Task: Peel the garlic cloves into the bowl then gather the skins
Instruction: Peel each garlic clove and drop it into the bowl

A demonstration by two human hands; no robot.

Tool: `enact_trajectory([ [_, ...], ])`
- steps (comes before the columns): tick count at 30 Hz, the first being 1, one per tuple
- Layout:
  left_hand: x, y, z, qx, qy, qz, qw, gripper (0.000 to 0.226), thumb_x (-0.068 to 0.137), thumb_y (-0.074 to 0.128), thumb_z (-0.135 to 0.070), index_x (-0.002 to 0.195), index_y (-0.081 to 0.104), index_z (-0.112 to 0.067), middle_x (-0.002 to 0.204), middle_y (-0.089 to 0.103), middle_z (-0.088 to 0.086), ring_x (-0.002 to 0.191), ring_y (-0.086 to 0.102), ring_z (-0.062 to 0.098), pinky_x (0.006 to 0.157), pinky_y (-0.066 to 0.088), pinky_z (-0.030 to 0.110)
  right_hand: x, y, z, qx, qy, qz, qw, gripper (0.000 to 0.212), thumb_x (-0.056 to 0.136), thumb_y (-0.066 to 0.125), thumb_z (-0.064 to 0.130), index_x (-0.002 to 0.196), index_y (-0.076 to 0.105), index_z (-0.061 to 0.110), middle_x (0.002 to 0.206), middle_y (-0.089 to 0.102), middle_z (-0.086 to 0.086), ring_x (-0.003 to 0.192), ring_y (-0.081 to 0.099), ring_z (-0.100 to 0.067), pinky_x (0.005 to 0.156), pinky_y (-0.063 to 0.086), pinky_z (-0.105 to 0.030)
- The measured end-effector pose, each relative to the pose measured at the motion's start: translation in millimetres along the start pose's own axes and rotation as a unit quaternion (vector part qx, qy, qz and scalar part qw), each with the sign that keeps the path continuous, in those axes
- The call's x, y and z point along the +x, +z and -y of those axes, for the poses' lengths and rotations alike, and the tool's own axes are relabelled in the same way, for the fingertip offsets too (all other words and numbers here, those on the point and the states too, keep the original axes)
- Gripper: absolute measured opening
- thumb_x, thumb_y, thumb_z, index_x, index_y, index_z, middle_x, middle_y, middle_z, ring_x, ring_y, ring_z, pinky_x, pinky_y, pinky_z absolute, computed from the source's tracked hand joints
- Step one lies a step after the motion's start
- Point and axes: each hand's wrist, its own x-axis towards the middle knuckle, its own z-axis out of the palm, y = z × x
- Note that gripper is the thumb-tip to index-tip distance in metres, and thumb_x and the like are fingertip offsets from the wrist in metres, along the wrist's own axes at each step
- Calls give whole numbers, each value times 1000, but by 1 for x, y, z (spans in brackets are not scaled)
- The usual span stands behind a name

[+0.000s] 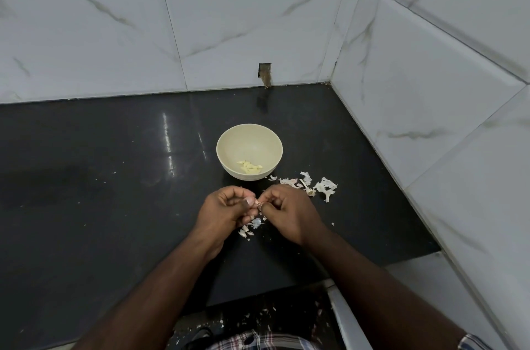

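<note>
A cream bowl (249, 139) stands on the black countertop (114, 192) with several peeled garlic cloves (250, 167) at its bottom. Just in front of it, my left hand (226, 210) and my right hand (286, 213) meet, and both pinch a small garlic clove (257, 203) between their fingertips; most of the clove is hidden by the fingers. Loose skins (252, 227) lie on the counter under my hands. A larger pile of skins (314, 186) lies to the right of the bowl.
White marble-look tiled walls (200, 34) close the counter at the back and on the right. A small cut-out hole (265, 73) sits in the back wall behind the bowl. The counter's front edge steps back at the lower right. Skin flakes litter the floor below.
</note>
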Motion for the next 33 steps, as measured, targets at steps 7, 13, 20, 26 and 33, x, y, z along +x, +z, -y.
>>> enact_trajectory([
  [7, 1, -4, -3, 71, 30, 13, 997, 15, 84, 73, 5, 97, 70, -1, 75, 68, 13, 67, 61, 21, 63, 53, 26, 1, -2, 6, 13, 17, 12, 1000, 6, 85, 66, 13, 83, 71, 17, 60, 56, 31, 56, 53, 2, 53, 33, -11],
  [13, -3, -3, -1, 41, 31, 21, 998, 2, 88, 70, 0, 89, 68, -1, 73, 65, 16, 72, 57, 25, 61, 48, 25, 3, -5, 12, 5, 19, 10, 1000, 6, 82, 63, 20, 80, 69, 19, 62, 58, 28, 57, 52, -1, 54, 33, -15],
  [20, -5, -3, -5, -43, 2, 18, 999, 6, 93, 63, 0, 90, 65, -4, 73, 67, 11, 68, 62, 15, 57, 49, 18, 3, -11, 5, -38, 49, 6, 998, 6, 82, 63, 18, 78, 67, 20, 61, 59, 13, 57, 52, -2, 55, 38, -17],
  [26, -4, -7, -10, -105, -24, 6, 994, 7, 94, 61, -1, 98, 65, -6, 76, 68, 10, 68, 65, 13, 58, 52, 18, 7, -28, -13, -88, 109, -50, 989, 16, 86, 59, 23, 73, 64, 17, 67, 64, 5, 64, 57, -8, 63, 45, -28],
  [33, -4, -6, -10, -114, -47, 10, 992, 8, 92, 64, -1, 99, 66, -4, 94, 75, 15, 82, 74, 18, 64, 58, 20, 8, -32, -18, -139, 72, -42, 987, 38, 83, 59, -2, 108, 76, 20, 119, 71, 6, 113, 58, -13, 93, 39, -20],
])
